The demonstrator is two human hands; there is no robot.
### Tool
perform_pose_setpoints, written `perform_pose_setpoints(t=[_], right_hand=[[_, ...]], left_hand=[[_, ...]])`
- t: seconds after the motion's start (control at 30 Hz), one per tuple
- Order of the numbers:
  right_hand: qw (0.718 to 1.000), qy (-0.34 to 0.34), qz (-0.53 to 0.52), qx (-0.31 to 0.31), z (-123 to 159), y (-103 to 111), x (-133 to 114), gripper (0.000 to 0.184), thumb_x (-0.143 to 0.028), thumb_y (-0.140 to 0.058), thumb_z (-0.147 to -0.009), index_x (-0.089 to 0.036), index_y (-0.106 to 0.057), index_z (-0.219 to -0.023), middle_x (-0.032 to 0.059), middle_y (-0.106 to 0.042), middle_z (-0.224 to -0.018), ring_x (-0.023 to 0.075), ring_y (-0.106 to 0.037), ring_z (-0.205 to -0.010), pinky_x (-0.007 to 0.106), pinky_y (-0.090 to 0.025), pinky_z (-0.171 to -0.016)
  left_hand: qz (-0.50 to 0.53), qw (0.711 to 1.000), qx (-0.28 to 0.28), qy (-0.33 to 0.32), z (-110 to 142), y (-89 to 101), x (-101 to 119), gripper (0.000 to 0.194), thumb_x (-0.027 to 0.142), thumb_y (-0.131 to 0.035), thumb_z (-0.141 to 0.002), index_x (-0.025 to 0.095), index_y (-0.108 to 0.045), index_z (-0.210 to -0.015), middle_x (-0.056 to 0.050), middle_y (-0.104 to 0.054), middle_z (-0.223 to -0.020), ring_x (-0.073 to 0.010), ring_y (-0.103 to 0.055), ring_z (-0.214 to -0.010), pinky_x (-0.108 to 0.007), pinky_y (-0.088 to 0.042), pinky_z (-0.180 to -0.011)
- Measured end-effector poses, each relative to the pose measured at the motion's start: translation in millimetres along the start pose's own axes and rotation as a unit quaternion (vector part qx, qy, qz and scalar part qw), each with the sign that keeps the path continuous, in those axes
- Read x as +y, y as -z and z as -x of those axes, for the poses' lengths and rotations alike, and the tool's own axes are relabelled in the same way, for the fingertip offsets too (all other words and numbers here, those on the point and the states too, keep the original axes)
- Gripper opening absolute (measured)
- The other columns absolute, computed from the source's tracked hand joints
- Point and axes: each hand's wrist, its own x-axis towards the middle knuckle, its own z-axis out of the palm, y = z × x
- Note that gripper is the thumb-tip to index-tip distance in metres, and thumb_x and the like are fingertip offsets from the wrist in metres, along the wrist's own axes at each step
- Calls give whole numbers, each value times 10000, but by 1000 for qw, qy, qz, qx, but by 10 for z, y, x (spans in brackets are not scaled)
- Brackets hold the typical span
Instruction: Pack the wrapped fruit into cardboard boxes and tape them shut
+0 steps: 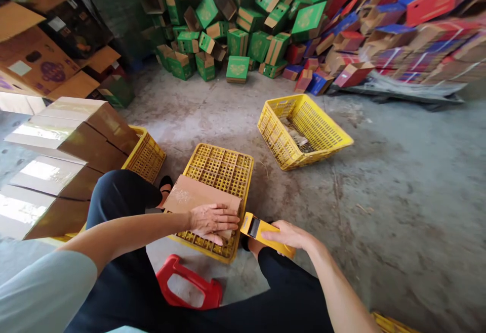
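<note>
My left hand [214, 223] lies flat, palm down, on a brown cardboard piece [197, 196] with faint pale marks. Whether it is a shallow box or a folded carton I cannot tell. Under it is an upturned yellow plastic crate [222, 158] with a grid bottom. In my right hand [290, 234] is a yellow handheld device [261, 231] with a dark panel, its front end close to the cardboard's right edge. Its exact kind is unclear. A red plastic handle-like frame [190, 282] shows between my legs.
Closed cartons [76, 130] are stacked on the left, beside another yellow crate [147, 156]. A yellow basket [304, 133] holding scraps stands on the concrete floor ahead. Green boxes [237, 67] and red-and-blue boxes [349, 42] are heaped at the back. Large open cartons [36, 62] stand far left.
</note>
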Motion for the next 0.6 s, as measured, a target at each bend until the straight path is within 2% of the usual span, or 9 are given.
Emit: perform_pose_setpoints(t=[0.17,0.3,0.5,0.6], right_hand=[[1000,-15,-9,6,-7,-33,13,558,-717,-631,-826,-190,-749,-968,78,-783,-941,245,-706,-845,265,-431,-618],[1000,-7,7,28,44,-29,44,558,-702,-664,-799,-193,-761,-1007,84,-789,-993,258,-715,-909,257,-450,-641],[999,16,-27,19,182,-40,109,523,-658,-677,-801,-200,-772,-1036,66,-801,-970,251,-724,-885,247,-454,-646],[999,15,-36,22,246,-66,153,495,-653,-668,-806,-201,-774,-977,60,-800,-940,257,-721,-879,249,-450,-643]], left_hand=[[-5,1000,20,-1,-14,-86,-17,697,641,-499,-1029,186,-486,-1557,-103,-513,-1610,-247,-340,-1575,-434,-235,-1303],[-5,1000,23,-2,-21,-84,-7,681,607,-549,-1019,191,-487,-1554,-109,-545,-1583,-249,-360,-1565,-423,-257,-1294],[-17,1000,14,2,-26,-76,5,645,598,-518,-1036,183,-518,-1530,-117,-542,-1584,-250,-368,-1558,-422,-271,-1285],[-20,1000,15,4,-29,-77,5,630,597,-502,-1043,189,-529,-1522,-113,-543,-1583,-245,-375,-1554,-415,-266,-1288]])
